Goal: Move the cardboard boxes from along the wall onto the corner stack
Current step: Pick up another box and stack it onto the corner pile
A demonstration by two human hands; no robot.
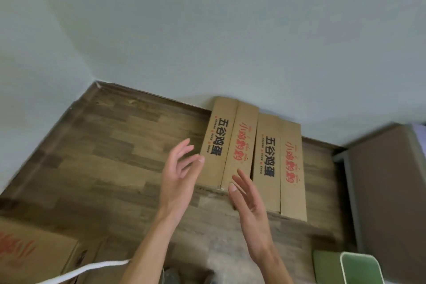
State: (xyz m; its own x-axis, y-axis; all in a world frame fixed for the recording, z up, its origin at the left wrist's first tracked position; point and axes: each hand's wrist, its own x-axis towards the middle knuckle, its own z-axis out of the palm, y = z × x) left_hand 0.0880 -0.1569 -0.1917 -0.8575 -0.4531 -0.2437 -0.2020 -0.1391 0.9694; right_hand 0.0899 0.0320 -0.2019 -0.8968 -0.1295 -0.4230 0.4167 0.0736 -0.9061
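Note:
Two brown cardboard boxes with black and red print stand side by side on the wooden floor against the pale wall: the left box (228, 143) and the right box (280, 163). My left hand (178, 175) hovers with fingers spread just left of the left box's near end. My right hand (250, 205) is held with fingers apart over the near corner between the two boxes. Neither hand holds anything. Another cardboard box (34, 253) with red print lies at the bottom left, partly cut off.
A brown panel with a grey frame (389, 191) stands at the right. A green bin (362, 270) sits at the bottom right. A white cord (92, 268) crosses the bottom left. The room corner (96, 83) is at the far left.

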